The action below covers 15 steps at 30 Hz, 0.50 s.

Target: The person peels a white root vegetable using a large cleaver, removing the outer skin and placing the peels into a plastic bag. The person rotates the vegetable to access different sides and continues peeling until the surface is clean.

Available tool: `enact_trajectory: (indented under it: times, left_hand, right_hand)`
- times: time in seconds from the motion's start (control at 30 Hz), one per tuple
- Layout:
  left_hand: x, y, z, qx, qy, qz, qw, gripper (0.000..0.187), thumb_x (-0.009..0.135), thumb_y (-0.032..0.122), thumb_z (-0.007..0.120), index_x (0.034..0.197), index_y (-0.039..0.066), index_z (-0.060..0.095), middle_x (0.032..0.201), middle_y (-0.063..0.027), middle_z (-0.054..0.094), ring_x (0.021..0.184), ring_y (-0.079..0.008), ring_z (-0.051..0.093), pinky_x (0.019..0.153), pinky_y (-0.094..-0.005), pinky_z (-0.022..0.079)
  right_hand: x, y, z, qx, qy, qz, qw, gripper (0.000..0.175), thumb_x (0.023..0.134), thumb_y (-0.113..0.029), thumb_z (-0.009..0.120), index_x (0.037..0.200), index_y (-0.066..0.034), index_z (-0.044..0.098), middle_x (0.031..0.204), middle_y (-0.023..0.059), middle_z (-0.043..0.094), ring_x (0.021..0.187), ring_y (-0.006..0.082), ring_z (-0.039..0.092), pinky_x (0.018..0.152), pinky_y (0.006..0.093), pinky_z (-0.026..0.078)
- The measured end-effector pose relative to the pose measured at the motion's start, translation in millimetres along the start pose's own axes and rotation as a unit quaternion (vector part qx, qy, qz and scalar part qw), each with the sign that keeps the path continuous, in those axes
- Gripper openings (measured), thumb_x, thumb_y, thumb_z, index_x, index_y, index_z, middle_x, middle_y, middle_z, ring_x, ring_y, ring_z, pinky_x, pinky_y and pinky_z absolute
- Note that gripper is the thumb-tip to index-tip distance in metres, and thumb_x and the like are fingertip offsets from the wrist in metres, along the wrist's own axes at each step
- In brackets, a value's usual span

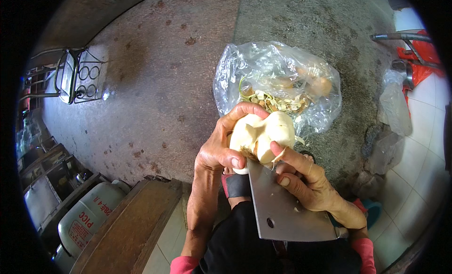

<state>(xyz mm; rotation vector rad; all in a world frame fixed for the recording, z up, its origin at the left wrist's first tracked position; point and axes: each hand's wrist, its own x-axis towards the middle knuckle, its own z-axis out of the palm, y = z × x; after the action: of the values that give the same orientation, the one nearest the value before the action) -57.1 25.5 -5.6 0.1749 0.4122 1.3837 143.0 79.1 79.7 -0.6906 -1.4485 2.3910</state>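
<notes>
My left hand (226,143) is wrapped around the left side of a lobed, cream-white peeled root, probably a jicama (279,127). Brown fibres show in the crease between its lobes. In my right hand (303,178) is a cleaver (282,214), pinched by the blade with the thumb on the near face. One corner of the blade touches the root's underside. The handle runs under my right forearm and is mostly hidden. My right index fingertip rests against the root, beside a thin strip of peel (279,155).
Beyond the root, a clear plastic bag (233,72) on the stained floor (169,108) holds peelings (279,101) and brownish lumps. A metal-framed chair (69,76) stands left. A wooden bench (130,224) and grey gas cylinder (91,214) are lower left. Plastic bags (395,101) lie right.
</notes>
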Motion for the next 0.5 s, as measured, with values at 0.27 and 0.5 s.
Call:
enact_trajectory:
  times: [0.27, 0.5]
  left_hand:
    - [-2.0, -2.2, 16.9, 0.037, 0.075, 0.014, 0.996, 0.089, 0.052, 0.019, 0.094, 0.128, 0.000, 0.052, 0.119, -0.0145, 0.062, 0.113, -0.0243, 0.061, 0.100, -0.0349, 0.046]
    - [-5.6, -1.9, 23.2, 0.071, 0.159, -0.032, 0.984, 0.085, 0.056, 0.021, 0.092, 0.128, 0.001, 0.052, 0.118, -0.0124, 0.063, 0.111, -0.0228, 0.061, 0.100, -0.0343, 0.047]
  right_hand:
    - [-1.3, 0.3, -1.4, -0.016, 0.050, -0.020, 0.998, 0.052, 0.099, 0.002, 0.053, 0.149, -0.0045, 0.040, 0.136, 0.0026, 0.055, 0.095, 0.0054, 0.054, 0.088, 0.0225, 0.044]
    - [4.5, -2.0, -5.1, -0.079, 0.097, 0.018, 0.992, 0.054, 0.099, -0.003, 0.057, 0.150, -0.0045, 0.039, 0.080, -0.0014, 0.057, 0.070, 0.0020, 0.046, 0.065, 0.0179, 0.037]
